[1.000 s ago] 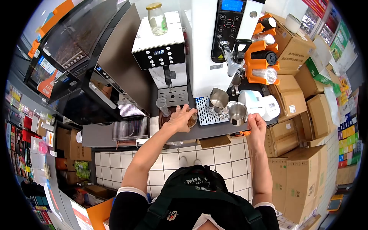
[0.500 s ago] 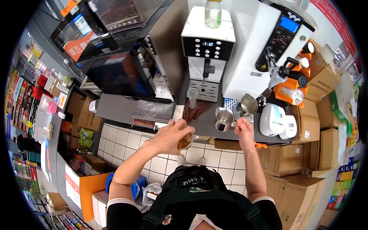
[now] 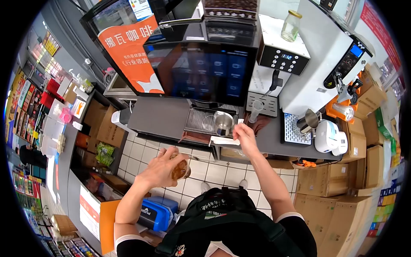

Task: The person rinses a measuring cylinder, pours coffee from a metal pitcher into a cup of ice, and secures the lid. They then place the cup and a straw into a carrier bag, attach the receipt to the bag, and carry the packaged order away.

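My left hand (image 3: 162,168) is wrapped round a clear cup of brown drink (image 3: 181,169), held over the floor in front of the counter. With fingers pinched, my right hand (image 3: 245,135) holds a small steel pitcher (image 3: 224,121) by its handle side, over the slatted drip tray (image 3: 198,121) of the black coffee machine (image 3: 201,70). A clear plastic cup (image 3: 256,110) stands on a brown cloth (image 3: 261,124) right of the pitcher. Another steel pitcher (image 3: 307,121) is on the blue-white perforated tray (image 3: 292,130).
A white machine (image 3: 284,47) with a glass jar (image 3: 291,26) on top stands behind the cup. A taller white machine (image 3: 325,60) is further right, near white devices (image 3: 327,136) and cardboard boxes (image 3: 319,177). A blue bin (image 3: 155,214) sits low at left.
The view has turned left. My left hand has lifted the drink off the counter and carried it left. My right hand has moved the small pitcher left to the black machine's tray.
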Demonstrator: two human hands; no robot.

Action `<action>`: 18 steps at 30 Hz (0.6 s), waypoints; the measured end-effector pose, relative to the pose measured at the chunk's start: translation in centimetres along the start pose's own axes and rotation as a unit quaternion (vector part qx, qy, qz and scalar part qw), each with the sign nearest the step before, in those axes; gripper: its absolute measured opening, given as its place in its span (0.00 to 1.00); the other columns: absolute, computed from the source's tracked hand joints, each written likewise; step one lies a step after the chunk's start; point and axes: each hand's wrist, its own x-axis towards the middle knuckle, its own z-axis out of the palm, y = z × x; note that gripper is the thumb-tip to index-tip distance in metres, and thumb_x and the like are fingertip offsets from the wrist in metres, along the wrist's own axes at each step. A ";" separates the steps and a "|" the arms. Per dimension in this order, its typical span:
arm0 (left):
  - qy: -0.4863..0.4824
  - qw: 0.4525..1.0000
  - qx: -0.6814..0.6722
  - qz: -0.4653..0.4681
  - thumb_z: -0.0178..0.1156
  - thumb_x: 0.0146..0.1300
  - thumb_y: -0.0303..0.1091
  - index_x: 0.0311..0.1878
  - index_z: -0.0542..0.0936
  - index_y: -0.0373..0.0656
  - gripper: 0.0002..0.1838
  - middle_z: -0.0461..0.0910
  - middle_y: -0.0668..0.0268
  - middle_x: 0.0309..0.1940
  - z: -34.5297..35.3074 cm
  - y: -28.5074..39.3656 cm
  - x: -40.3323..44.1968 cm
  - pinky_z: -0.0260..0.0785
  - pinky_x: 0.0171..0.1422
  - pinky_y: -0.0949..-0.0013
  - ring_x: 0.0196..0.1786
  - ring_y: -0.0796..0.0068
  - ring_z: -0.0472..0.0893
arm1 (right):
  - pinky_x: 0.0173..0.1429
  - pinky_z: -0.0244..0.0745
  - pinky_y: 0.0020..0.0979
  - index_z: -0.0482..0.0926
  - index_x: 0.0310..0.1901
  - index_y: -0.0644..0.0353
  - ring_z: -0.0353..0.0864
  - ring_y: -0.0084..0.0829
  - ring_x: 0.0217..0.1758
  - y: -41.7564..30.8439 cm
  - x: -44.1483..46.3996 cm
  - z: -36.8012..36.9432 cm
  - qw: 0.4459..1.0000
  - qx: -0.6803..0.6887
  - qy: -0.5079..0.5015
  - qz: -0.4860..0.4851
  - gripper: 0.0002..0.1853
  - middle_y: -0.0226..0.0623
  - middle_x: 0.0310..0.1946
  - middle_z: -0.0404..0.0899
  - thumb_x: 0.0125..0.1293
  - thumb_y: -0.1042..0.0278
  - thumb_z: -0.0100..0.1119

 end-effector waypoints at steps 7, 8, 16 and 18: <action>0.004 0.999 -0.017 -0.034 0.69 0.31 0.28 0.57 0.68 0.60 0.42 0.64 0.61 0.54 -0.5 -6.3 -2.5 0.72 0.55 0.52 0.56 0.45 0.69 | 0.31 0.63 0.19 0.71 0.27 0.59 0.66 0.15 0.25 2.4 2.8 5.2 0.992 -0.117 0.033 -0.013 0.14 0.25 0.22 0.72 0.70 0.62 0.51; 0.001 0.999 -0.019 -0.031 0.69 0.31 0.28 0.57 0.68 0.60 0.42 0.64 0.61 0.54 -0.5 -6.9 -2.7 0.72 0.55 0.52 0.56 0.45 0.69 | 0.31 0.64 0.19 0.72 0.27 0.59 0.67 0.15 0.25 2.5 2.7 5.3 0.989 -0.138 0.042 -0.010 0.14 0.25 0.23 0.72 0.70 0.62 0.51; 0.054 0.996 -0.038 -0.057 0.68 0.31 0.28 0.56 0.68 0.57 0.41 0.65 0.61 0.53 -0.7 -10.5 -1.4 0.70 0.56 0.52 0.56 0.46 0.69 | 0.46 0.69 0.31 0.67 0.53 0.66 0.71 0.31 0.38 0.7 3.5 -0.8 0.836 -0.366 0.375 -0.165 0.28 0.44 0.49 0.68 0.53 0.68 0.68; 0.063 0.995 -0.053 -0.060 0.68 0.31 0.28 0.57 0.68 0.56 0.41 0.65 0.61 0.53 -0.9 -11.1 -0.7 0.70 0.57 0.53 0.55 0.46 0.69 | 0.53 0.67 0.37 0.62 0.58 0.67 0.70 0.39 0.47 0.2 5.2 -3.5 0.798 -0.407 0.424 -0.133 0.36 0.48 0.53 0.65 0.47 0.71 0.70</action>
